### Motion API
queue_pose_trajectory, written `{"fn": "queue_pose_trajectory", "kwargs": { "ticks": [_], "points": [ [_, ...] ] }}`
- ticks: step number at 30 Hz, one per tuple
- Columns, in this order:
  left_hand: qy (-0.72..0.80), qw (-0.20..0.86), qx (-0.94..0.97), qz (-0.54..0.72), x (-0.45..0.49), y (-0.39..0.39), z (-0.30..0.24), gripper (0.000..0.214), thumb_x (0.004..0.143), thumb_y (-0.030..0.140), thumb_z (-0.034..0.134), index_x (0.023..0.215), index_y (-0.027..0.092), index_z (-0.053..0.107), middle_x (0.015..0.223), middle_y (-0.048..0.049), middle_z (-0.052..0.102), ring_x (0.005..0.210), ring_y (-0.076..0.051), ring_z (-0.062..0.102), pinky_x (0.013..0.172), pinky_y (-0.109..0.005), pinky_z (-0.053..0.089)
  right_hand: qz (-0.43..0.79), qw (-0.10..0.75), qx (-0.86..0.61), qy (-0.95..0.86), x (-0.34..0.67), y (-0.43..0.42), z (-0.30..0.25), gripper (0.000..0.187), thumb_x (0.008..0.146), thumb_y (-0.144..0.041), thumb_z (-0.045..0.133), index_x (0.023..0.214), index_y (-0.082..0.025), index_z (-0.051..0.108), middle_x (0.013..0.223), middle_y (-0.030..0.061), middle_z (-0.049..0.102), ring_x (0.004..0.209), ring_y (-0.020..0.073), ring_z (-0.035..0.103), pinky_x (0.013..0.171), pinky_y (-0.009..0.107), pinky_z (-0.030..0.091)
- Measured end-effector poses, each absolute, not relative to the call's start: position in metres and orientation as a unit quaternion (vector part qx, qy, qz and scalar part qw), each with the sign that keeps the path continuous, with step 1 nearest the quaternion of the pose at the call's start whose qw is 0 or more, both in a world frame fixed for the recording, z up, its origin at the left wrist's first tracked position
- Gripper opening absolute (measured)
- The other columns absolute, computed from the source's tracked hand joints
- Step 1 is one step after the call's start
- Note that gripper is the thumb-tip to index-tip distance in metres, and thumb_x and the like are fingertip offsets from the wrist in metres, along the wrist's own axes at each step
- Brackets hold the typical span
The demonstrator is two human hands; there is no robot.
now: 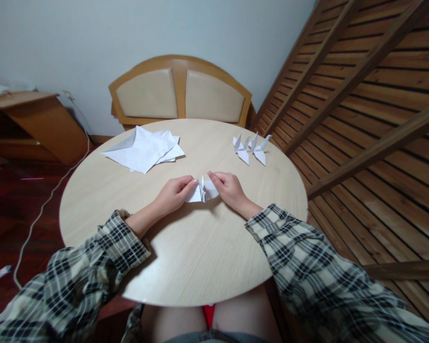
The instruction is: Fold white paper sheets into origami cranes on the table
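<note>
A partly folded white origami paper (202, 191) is held between both hands just above the round table (200, 257). My left hand (176, 191) pinches its left side between thumb and fingers. On the right side, my right hand (229, 188) grips the paper the same way, with the thumb on top. A narrow folded ridge stands up in the middle of the paper, between the hands. Two finished white paper cranes (259, 150) stand side by side at the table's back right. Loose sheets of white paper (141, 151) lie in a pile at the back left.
Behind the table is a wooden headboard (181, 90) with cream panels against the wall. Wooden slats (346, 124) slope along the right. A wooden cabinet (46, 128) stands at the left, and a white cable (50, 195) runs over the dark red floor.
</note>
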State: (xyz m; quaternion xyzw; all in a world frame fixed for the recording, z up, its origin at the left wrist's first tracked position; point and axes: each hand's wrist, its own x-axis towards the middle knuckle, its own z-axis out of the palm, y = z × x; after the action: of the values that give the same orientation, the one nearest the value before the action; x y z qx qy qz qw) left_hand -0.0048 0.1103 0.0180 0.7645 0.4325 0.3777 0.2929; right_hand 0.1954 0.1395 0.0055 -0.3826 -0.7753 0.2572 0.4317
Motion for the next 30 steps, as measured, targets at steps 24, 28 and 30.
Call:
{"fn": "queue_pose_trajectory", "kwargs": {
  "ticks": [24, 28, 30],
  "points": [
    [0.445, 0.293, 0.796, 0.286, -0.018, 0.113, 0.024, 0.037, 0.096, 0.043, 0.042, 0.066, 0.021, 0.048, 0.059, 0.0011, 0.045, 0.054, -0.013, 0.040, 0.051, -0.029, 0.029, 0.099, 0.368, -0.374, -0.845, 0.206, 0.145, 0.012, 0.064, 0.101, -0.062, 0.029, 0.056, -0.020, 0.048, 0.057, -0.0008, 0.054, 0.062, 0.0139, 0.053, 0.074, 0.032, 0.031],
    [0.446, 0.284, 0.800, 0.283, -0.019, 0.113, 0.024, 0.038, 0.096, 0.043, 0.042, 0.067, 0.021, 0.048, 0.059, 0.0011, 0.045, 0.055, -0.013, 0.040, 0.052, -0.029, 0.030, 0.095, 0.363, -0.379, -0.846, 0.206, 0.146, 0.012, 0.064, 0.101, -0.061, 0.029, 0.056, -0.020, 0.047, 0.056, -0.0008, 0.054, 0.062, 0.0139, 0.052, 0.074, 0.032, 0.031],
    [0.447, 0.280, 0.801, 0.284, -0.020, 0.114, 0.024, 0.038, 0.097, 0.043, 0.042, 0.067, 0.020, 0.049, 0.059, 0.0010, 0.046, 0.055, -0.013, 0.041, 0.052, -0.029, 0.030, 0.095, 0.364, -0.382, -0.844, 0.207, 0.146, 0.012, 0.064, 0.101, -0.061, 0.030, 0.056, -0.020, 0.047, 0.056, -0.0008, 0.054, 0.062, 0.0139, 0.052, 0.074, 0.032, 0.031]
  ]
}}
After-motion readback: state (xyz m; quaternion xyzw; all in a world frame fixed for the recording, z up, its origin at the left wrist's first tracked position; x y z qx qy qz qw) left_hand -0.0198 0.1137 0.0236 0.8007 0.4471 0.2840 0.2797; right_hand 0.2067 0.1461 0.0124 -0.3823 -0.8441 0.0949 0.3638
